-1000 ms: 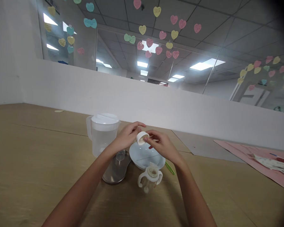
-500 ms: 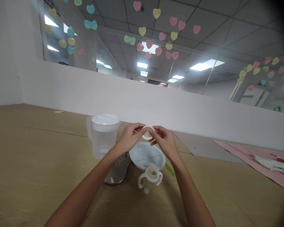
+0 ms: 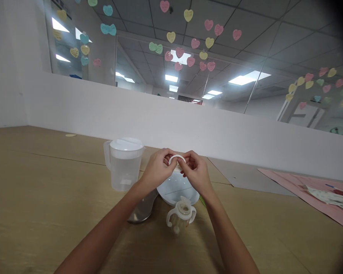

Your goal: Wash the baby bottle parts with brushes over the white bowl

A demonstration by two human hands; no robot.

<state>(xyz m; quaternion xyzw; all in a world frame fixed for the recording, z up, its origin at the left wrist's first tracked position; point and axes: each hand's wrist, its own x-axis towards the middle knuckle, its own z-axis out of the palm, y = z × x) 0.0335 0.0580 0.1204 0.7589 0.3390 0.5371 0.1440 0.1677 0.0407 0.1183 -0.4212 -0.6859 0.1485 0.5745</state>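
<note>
One white ring (image 3: 177, 156) is pinched just below the frame's centre by the left grip (image 3: 157, 169) and the right grip (image 3: 197, 171), both closed on its edge. Lower in the frame, a pale bowl (image 3: 175, 187) and a two-handled bottle (image 3: 183, 214) are seen; left of centre, a lidded pitcher (image 3: 125, 163) is set on the table (image 3: 45, 213) near a metal tray (image 3: 143, 210).

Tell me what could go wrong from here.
1. The white ring is pinched in the fingers of the left hand and right hand; a slip might drop it in or near the bowl.
2. The two-handled bottle stands close in front of the bowl, between the forearms, so a lowered arm could knock it.
</note>
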